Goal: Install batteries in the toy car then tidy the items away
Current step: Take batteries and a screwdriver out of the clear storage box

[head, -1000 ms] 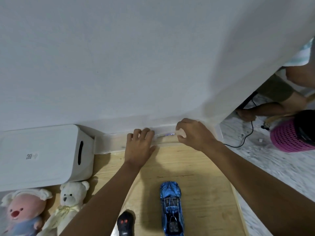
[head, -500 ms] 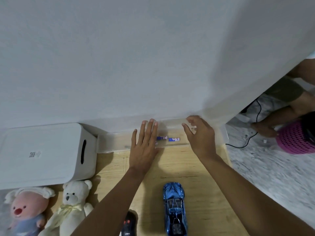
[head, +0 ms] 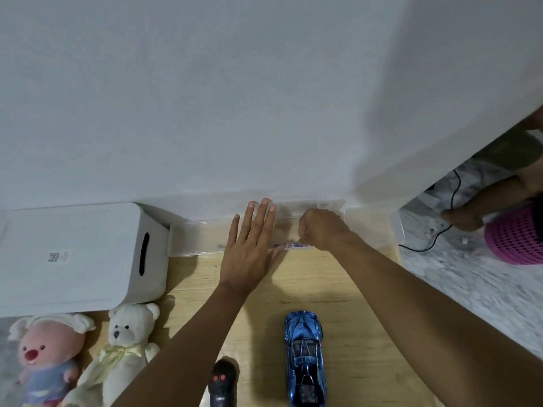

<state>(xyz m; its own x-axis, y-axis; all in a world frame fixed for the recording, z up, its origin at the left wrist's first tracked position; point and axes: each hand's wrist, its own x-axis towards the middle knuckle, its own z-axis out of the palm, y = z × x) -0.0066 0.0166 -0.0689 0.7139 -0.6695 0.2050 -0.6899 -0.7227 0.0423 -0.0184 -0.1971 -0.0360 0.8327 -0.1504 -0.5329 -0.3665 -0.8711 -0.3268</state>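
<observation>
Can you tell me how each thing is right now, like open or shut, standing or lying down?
Clear box: open, lid off.
Batteries: lying in the box, right hand on them.
Left hand: flat, fingers spread, on the box.
Right hand: curled closed at the batteries.
Toy car: on its wheels, untouched.
Remote: lying flat, untouched.
White bear: lying on its back.
Pink plush: lying on its back.

A plain white wall point(head: 205, 98) rises behind the light wooden tabletop point(head: 338, 289); grey marbled floor point(head: 470, 274) lies right.
</observation>
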